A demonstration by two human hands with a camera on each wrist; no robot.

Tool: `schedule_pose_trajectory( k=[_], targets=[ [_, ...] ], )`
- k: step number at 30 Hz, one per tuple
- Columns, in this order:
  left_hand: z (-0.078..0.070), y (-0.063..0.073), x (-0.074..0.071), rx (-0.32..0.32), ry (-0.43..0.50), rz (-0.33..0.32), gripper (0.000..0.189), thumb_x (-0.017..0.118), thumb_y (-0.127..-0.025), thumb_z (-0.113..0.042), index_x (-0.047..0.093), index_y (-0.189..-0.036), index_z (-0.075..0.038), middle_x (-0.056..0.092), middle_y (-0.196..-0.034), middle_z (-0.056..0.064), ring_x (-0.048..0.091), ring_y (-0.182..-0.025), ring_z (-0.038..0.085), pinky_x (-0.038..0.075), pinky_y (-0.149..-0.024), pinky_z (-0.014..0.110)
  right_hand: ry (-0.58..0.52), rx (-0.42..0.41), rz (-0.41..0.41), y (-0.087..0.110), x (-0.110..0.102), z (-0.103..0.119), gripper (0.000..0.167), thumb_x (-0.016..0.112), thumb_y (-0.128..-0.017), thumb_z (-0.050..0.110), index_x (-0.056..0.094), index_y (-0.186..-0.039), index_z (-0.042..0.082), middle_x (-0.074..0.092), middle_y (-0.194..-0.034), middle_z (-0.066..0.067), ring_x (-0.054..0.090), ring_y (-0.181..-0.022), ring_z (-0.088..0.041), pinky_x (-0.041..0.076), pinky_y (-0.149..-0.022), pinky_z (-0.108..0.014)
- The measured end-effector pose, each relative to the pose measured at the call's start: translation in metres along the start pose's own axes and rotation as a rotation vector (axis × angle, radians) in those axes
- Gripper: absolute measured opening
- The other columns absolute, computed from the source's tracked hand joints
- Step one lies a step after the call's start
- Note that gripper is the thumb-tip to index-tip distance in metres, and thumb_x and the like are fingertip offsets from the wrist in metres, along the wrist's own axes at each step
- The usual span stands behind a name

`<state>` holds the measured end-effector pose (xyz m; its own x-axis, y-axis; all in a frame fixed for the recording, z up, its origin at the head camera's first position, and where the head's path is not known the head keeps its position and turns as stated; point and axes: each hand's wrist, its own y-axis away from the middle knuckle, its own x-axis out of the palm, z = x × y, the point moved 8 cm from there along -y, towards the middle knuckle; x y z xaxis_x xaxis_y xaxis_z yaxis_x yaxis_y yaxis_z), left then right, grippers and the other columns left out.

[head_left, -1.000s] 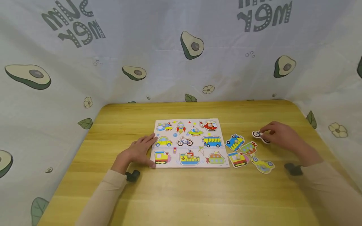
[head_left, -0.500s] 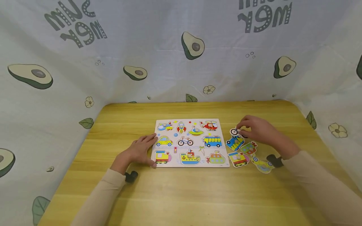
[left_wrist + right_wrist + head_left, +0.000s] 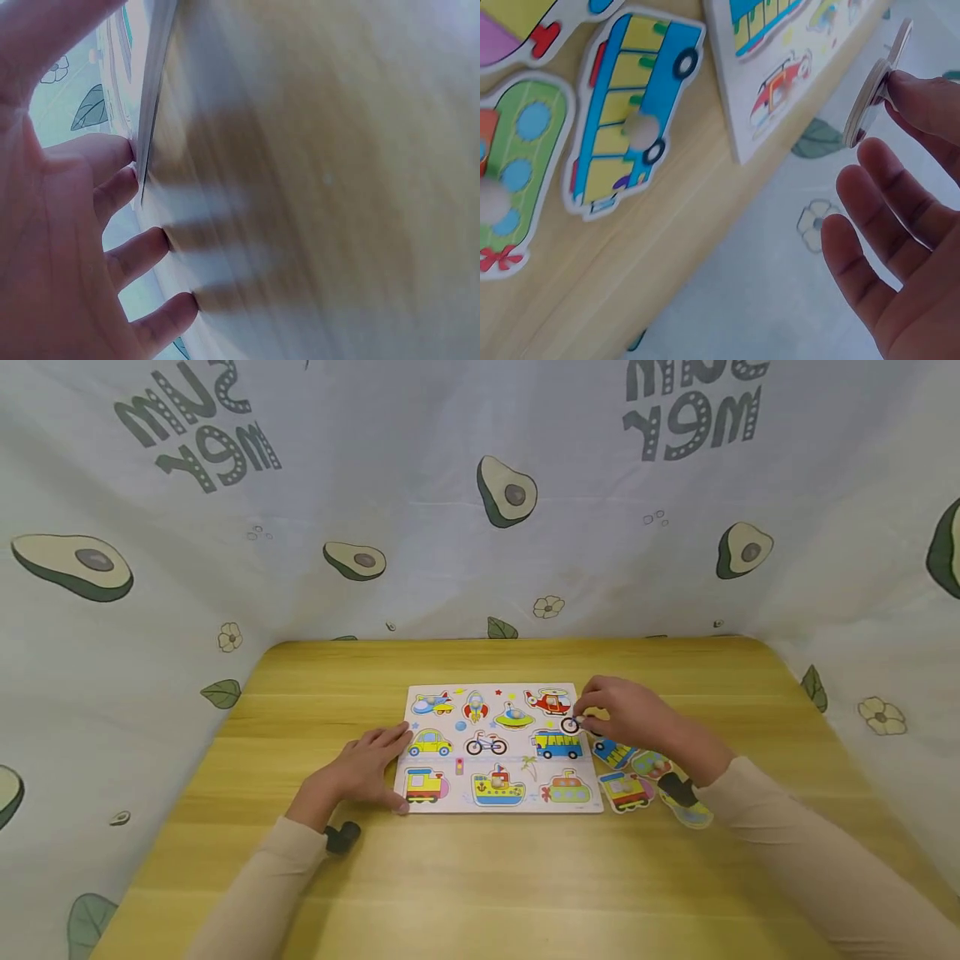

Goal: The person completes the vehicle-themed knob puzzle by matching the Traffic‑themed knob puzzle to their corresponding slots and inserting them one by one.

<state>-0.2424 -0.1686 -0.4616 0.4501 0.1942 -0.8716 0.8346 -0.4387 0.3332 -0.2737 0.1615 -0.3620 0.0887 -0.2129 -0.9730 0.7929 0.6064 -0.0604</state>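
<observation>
My right hand point(image 3: 630, 714) pinches a bicycle puzzle piece point(image 3: 572, 725) between thumb and fingertips, over the upper right part of a white vehicle puzzle board point(image 3: 459, 802). In the right wrist view the piece point(image 3: 868, 101) is seen nearly edge-on, raised above the table, its other fingers spread apart from it. The board carries a printed bicycle point(image 3: 486, 744) at its middle. At the board's left edge, my left hand point(image 3: 362, 772) rests with fingers spread and thumb by the lower corner. The left wrist view shows its fingertips point(image 3: 154, 241) down along that edge.
Right of the board lie loose pieces: a bus point(image 3: 622, 124), a green submarine point(image 3: 529, 127), a train point(image 3: 627, 792) and a yellow car point(image 3: 692, 815), the last partly behind the right wrist camera point(image 3: 678, 789). Beyond the wooden table point(image 3: 480, 893) hangs an avocado-print cloth point(image 3: 420, 468).
The right hand has carried the bicycle piece leftward from the table's right side, past the bus piece, to over the board. My left hand has stayed at the board's edge.
</observation>
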Motion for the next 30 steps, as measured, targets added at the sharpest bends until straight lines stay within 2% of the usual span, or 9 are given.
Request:
schedule_pose_trajectory(
  k=[6, 11, 15, 22, 30],
  targets=[
    [0.001, 0.001, 0.002, -0.023, 0.005, 0.008, 0.117, 0.084, -0.07, -0.055, 0.022, -0.159, -0.013, 0.014, -0.169, 0.006, 0.018, -0.151, 0.041, 0.02, -0.117, 0.067, -0.075, -0.051, 0.055, -0.019, 0.016, 0.019, 0.01, 0.074, -0.088, 0.017, 0.077, -0.097, 0.014, 0.067, -0.103, -0.005, 0.062, -0.091, -0.022, 0.055, -0.079, -0.038],
    [-0.003, 0.001, 0.001, -0.006, 0.01, 0.014, 0.115, 0.083, -0.071, -0.054, 0.021, -0.159, -0.013, 0.014, -0.169, 0.006, 0.018, -0.152, 0.042, 0.02, -0.117, 0.067, -0.147, -0.052, 0.097, -0.031, 0.034, 0.034, 0.01, 0.072, -0.09, 0.017, 0.077, -0.098, 0.014, 0.066, -0.103, -0.004, 0.06, -0.087, -0.019, 0.052, -0.077, -0.034],
    [-0.005, -0.001, -0.001, -0.001, 0.005, 0.018, 0.115, 0.083, -0.071, -0.054, 0.022, -0.159, -0.013, 0.014, -0.169, 0.007, 0.018, -0.152, 0.042, 0.02, -0.117, 0.067, -0.165, -0.069, 0.108, -0.042, 0.045, 0.045, 0.01, 0.071, -0.091, 0.017, 0.078, -0.098, 0.015, 0.066, -0.102, -0.003, 0.061, -0.087, -0.015, 0.053, -0.081, -0.035],
    [-0.004, -0.003, -0.001, -0.006, 0.001, 0.026, 0.115, 0.083, -0.071, -0.055, 0.021, -0.159, -0.014, 0.013, -0.169, 0.005, 0.016, -0.153, 0.04, 0.019, -0.118, 0.066, -0.218, -0.009, 0.131, -0.065, 0.063, 0.05, 0.013, 0.071, -0.091, 0.018, 0.079, -0.101, 0.016, 0.066, -0.097, -0.001, 0.06, -0.085, -0.013, 0.05, -0.076, -0.029],
    [-0.001, -0.002, 0.0, -0.003, 0.009, 0.022, 0.115, 0.083, -0.071, -0.055, 0.021, -0.159, -0.014, 0.013, -0.169, 0.006, 0.016, -0.153, 0.04, 0.019, -0.118, 0.067, -0.248, 0.056, 0.212, -0.082, 0.092, 0.061, 0.012, 0.071, -0.091, 0.019, 0.078, -0.101, 0.017, 0.063, -0.093, 0.002, 0.052, -0.078, -0.011, 0.043, -0.071, -0.024]
  ],
)
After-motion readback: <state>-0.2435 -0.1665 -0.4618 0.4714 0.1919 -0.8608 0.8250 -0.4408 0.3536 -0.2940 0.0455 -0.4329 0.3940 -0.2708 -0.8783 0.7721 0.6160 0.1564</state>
